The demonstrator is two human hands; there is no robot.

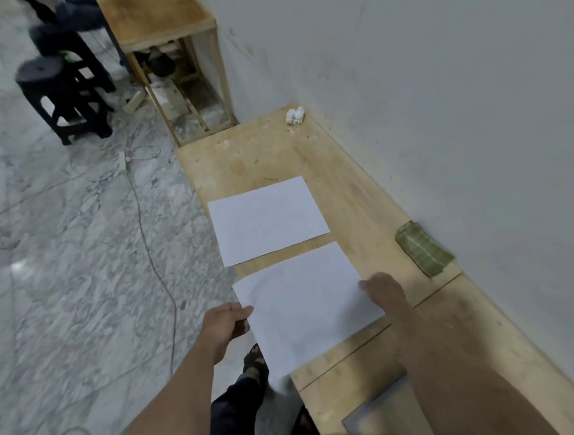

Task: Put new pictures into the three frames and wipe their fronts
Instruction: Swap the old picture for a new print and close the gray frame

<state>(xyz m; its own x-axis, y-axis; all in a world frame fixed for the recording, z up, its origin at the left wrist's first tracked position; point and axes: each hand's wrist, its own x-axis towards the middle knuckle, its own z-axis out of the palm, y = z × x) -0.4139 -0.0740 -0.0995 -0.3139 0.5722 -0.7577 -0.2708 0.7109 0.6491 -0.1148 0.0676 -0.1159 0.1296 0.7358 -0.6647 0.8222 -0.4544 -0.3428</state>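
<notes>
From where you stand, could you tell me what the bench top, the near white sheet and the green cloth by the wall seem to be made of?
The bench top looks like unfinished plywood: pale, matte, stained. The near white sheet, pinched by the left hand, seems plain matte paper, thin, overhanging the edge. The green cloth looks like folded woven fabric with faint stripes.

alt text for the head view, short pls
A person's left hand pinches the near-left edge of a white sheet while the right hand rests on its right edge, on a long wooden bench against a grey wall. A second white sheet lies beyond it, and a folded green cloth sits by the wall.
</notes>
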